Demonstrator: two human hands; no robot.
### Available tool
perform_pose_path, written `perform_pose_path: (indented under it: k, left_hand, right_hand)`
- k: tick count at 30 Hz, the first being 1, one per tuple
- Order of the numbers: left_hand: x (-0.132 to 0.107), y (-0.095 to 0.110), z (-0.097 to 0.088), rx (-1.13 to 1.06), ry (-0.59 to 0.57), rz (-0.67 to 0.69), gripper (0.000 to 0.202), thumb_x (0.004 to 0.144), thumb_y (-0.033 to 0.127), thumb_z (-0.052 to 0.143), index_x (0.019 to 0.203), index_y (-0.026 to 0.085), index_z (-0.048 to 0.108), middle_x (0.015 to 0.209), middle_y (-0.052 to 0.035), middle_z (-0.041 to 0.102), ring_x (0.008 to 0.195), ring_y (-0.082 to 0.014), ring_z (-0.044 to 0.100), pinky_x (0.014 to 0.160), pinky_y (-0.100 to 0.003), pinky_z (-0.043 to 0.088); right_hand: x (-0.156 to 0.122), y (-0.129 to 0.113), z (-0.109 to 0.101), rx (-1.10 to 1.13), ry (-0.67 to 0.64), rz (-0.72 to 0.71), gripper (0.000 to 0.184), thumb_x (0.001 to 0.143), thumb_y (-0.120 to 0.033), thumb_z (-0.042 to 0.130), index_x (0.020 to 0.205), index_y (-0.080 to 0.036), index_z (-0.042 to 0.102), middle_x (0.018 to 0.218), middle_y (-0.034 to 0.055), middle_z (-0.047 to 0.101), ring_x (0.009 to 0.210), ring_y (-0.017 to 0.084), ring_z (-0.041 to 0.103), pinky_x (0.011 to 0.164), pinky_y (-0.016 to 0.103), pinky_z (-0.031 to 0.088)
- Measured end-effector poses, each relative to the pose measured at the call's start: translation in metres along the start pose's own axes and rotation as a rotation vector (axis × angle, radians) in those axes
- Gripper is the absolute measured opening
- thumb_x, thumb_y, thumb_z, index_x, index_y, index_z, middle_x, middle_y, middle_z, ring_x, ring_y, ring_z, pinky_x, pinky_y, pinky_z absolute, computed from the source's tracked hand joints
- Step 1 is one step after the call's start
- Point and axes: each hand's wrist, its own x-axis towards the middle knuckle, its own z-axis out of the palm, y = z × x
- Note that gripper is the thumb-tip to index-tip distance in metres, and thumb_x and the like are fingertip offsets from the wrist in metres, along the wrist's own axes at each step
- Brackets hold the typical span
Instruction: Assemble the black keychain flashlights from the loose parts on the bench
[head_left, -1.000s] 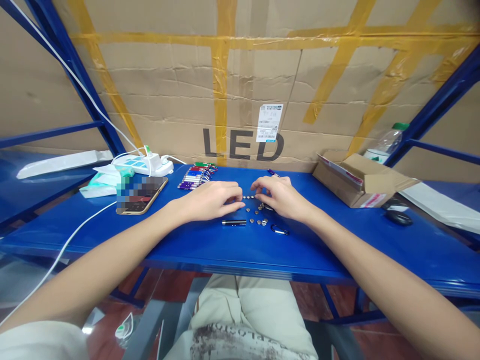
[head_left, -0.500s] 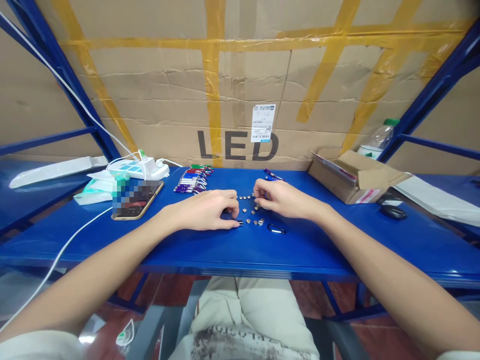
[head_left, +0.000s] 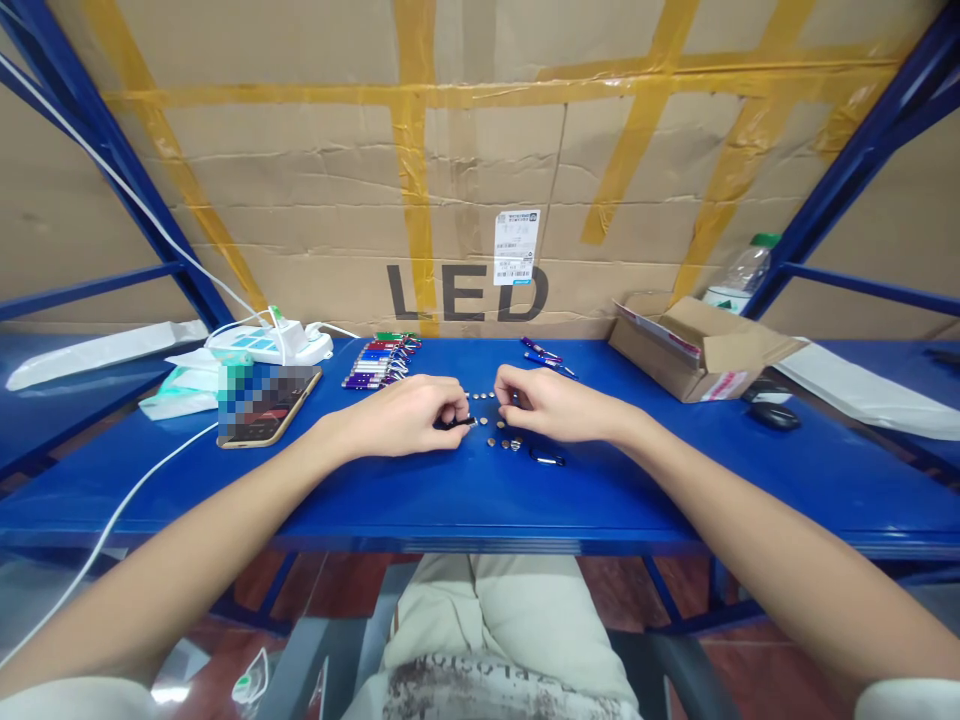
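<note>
Head view over a blue worktop [head_left: 465, 500]: the person's left hand [head_left: 405, 415] pinches a small dark flashlight body [head_left: 459, 423] between thumb and fingertips, its long axis lying roughly left to right, the open end pointing toward the right hand [head_left: 551, 405]; that right hand, well inside reach, curls its fingers [head_left: 508, 392] together over a scatter of button cells [head_left: 504, 440] — whether a cell is actually pinched cannot be told; the cells lie just right of the flashlight's tip and beneath the right hand, so the right hand is nearer to them, the left nearer to the tube; a loose metal clip [head_left: 547, 458] rests just in front of the right wrist; farther back — a row of coloured keychain lights [head_left: 379, 360], a phone [head_left: 261, 405], a power strip [head_left: 270, 343] and an open cardboard box [head_left: 697, 345].
</note>
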Motion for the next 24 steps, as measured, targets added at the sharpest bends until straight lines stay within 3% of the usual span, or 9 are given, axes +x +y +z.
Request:
perform_pose_path:
  k: [6, 13, 16, 20, 24]
  left_hand:
    - [0.001, -0.003, -0.006, -0.016, 0.083, -0.02, 0.015, 0.097, 0.034, 0.066, 0.097, 0.019, 0.067, 0.091, -0.0023, 0.071, 0.08, -0.0178, 0.063, 0.075, -0.03, 0.045]
    - [0.0, -0.002, -0.006, 0.021, 0.101, -0.032, 0.014, 0.098, 0.032, 0.068, 0.103, 0.019, 0.068, 0.092, -0.0019, 0.073, 0.076, -0.0171, 0.065, 0.072, -0.029, 0.044]
    - [0.001, -0.003, -0.004, 0.031, 0.111, 0.013, 0.018, 0.104, 0.034, 0.064, 0.112, 0.019, 0.069, 0.097, -0.0033, 0.074, 0.083, -0.0186, 0.068, 0.077, -0.029, 0.047]
    - [0.001, -0.007, -0.003, 0.103, 0.135, 0.083, 0.028, 0.111, 0.038, 0.054, 0.126, 0.02, 0.069, 0.11, -0.007, 0.073, 0.098, -0.0223, 0.07, 0.087, -0.033, 0.05]
    - [0.0, -0.01, -0.002, 0.082, 0.17, 0.087, 0.026, 0.112, 0.039, 0.054, 0.125, 0.02, 0.067, 0.112, -0.0067, 0.071, 0.1, -0.0219, 0.069, 0.09, -0.034, 0.05]
  right_hand:
    - [0.0, -0.004, 0.002, 0.072, -0.053, 0.012, 0.01, 0.091, -0.018, 0.064, 0.095, -0.024, 0.057, 0.081, -0.0021, 0.071, 0.07, 0.018, 0.063, 0.063, 0.029, 0.041]
    - [0.003, 0.003, 0.011, 0.073, 0.069, 0.006, 0.014, 0.098, -0.02, 0.057, 0.109, -0.023, 0.051, 0.099, 0.0037, 0.072, 0.086, 0.021, 0.068, 0.077, 0.032, 0.049]
    - [0.003, 0.004, 0.013, 0.024, 0.074, -0.002, 0.014, 0.1, -0.022, 0.058, 0.112, -0.023, 0.051, 0.102, 0.0049, 0.072, 0.09, 0.023, 0.068, 0.08, 0.033, 0.049]
    - [0.003, 0.002, 0.012, -0.077, 0.098, 0.03, 0.028, 0.103, -0.022, 0.057, 0.13, -0.021, 0.049, 0.108, 0.0072, 0.075, 0.095, 0.026, 0.071, 0.084, 0.036, 0.049]
    - [0.003, 0.0, 0.01, -0.147, 0.118, 0.09, 0.032, 0.106, -0.023, 0.058, 0.136, -0.02, 0.048, 0.107, 0.0072, 0.077, 0.097, 0.027, 0.074, 0.085, 0.037, 0.048]
